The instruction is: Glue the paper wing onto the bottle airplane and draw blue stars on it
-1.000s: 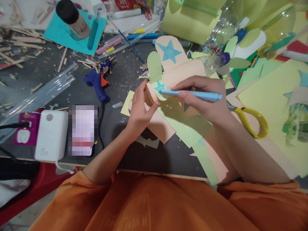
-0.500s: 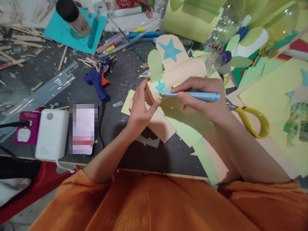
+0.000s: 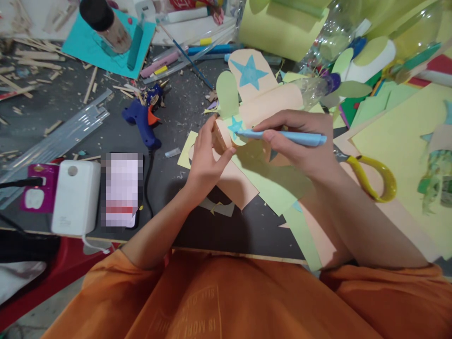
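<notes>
My left hand [image 3: 206, 157] pinches the near end of a peach paper tube [image 3: 263, 106] that carries a small blue star [image 3: 234, 126], a pale green oval flap [image 3: 228, 93] and a peach flap with a large blue star [image 3: 250, 71]. In my right hand [image 3: 300, 148] lies a light blue pen [image 3: 286, 137], held level with its tip pointing left, right beside the small star. Light green and peach paper pieces [image 3: 271, 188] sit under both hands.
A blue glue gun [image 3: 143, 120] with its cord lies left of my hands, near a phone [image 3: 122, 188] and a white charger [image 3: 75, 197]. Yellow-handled scissors [image 3: 374, 176] rest at my right wrist. Wood sticks, glue sticks, plastic bottles and coloured paper crowd the table's far side.
The pen tip has shifted slightly against the small star, and the view has nudged a little. Both hands keep their hold.
</notes>
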The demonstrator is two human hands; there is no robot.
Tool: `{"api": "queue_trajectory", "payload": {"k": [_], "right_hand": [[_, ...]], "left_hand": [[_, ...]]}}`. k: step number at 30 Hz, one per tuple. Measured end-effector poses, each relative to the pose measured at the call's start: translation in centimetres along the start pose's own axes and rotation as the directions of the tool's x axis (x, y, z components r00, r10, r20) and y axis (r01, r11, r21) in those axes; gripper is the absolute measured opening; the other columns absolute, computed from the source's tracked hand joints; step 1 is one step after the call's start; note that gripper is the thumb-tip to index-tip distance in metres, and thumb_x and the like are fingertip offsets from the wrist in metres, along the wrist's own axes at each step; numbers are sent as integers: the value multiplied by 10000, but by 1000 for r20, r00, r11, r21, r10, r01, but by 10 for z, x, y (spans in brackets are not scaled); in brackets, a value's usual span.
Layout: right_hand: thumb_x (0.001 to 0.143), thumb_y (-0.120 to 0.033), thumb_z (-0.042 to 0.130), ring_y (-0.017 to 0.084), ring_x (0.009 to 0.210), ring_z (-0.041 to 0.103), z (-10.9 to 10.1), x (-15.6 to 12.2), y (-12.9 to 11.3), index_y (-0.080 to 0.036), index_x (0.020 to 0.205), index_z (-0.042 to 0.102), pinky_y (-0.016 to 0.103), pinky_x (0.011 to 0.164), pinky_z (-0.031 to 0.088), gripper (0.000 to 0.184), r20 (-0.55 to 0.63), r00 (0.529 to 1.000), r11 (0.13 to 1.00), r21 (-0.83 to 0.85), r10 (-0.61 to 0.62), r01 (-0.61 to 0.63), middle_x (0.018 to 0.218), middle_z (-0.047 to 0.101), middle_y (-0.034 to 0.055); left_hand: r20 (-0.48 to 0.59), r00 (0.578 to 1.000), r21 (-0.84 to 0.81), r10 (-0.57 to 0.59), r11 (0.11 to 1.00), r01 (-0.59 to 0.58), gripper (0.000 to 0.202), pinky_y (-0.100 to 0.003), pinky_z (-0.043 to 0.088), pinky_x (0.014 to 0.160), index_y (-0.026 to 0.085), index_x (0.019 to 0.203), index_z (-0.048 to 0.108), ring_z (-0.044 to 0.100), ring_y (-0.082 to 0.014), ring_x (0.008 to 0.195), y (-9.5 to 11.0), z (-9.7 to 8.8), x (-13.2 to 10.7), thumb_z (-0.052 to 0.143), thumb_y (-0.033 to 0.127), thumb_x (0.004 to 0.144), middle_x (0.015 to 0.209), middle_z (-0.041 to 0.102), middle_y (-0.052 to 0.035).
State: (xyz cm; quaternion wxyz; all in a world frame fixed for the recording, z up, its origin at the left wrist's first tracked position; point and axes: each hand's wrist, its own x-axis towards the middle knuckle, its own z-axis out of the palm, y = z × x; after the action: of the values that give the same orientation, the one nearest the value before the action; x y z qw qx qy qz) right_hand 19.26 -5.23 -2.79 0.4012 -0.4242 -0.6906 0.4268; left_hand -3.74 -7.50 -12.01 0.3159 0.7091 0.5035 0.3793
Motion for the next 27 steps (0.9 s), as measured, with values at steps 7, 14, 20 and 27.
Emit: {"api": "queue_trajectory", "payload": {"k": [7, 14, 20, 27], "right_hand": [[895, -285, 734, 164, 655, 668, 1, 2, 1, -263, 801, 790, 317, 596, 536, 111, 11, 991, 991, -27, -134, 134, 784, 780, 15], [910, -270, 717, 122, 541, 587, 1, 1, 1, -253, 837, 804, 278, 494, 444, 115, -11, 993, 993, -5, -118, 118, 677, 711, -18], [922, -259, 724, 119, 498, 563, 1, 0, 1, -261, 853, 803, 285, 477, 424, 105, -21, 995, 995, 11, -102, 103, 641, 688, -26], [915, -336, 743, 199, 758, 719, 0, 1, 1, -272, 826, 803, 349, 693, 575, 125, 48, 996, 997, -16, -71, 72, 799, 769, 19]], "left_hand": [[2, 1000, -2, 1, 1000, -1, 824, -531, 415, 1199, 360, 1601, 209, 446, -381, 1515, -2, 0, 1, 571, 704, 946, 1648, 429, -129], [-1, 1000, -4, 16, 1000, -16, 807, -546, 411, 1201, 367, 1601, 221, 445, -377, 1515, -2, -1, 1, 576, 687, 951, 1657, 429, -127], [-13, 1000, -9, 0, 1000, 0, 784, -535, 421, 1199, 366, 1585, 244, 455, -368, 1509, -1, -1, 1, 580, 682, 951, 1651, 433, -129], [3, 1000, -11, 3, 1000, -3, 827, -551, 385, 1222, 363, 1605, 199, 427, -378, 1531, -4, 0, 1, 570, 702, 948, 1659, 419, -130]]}}
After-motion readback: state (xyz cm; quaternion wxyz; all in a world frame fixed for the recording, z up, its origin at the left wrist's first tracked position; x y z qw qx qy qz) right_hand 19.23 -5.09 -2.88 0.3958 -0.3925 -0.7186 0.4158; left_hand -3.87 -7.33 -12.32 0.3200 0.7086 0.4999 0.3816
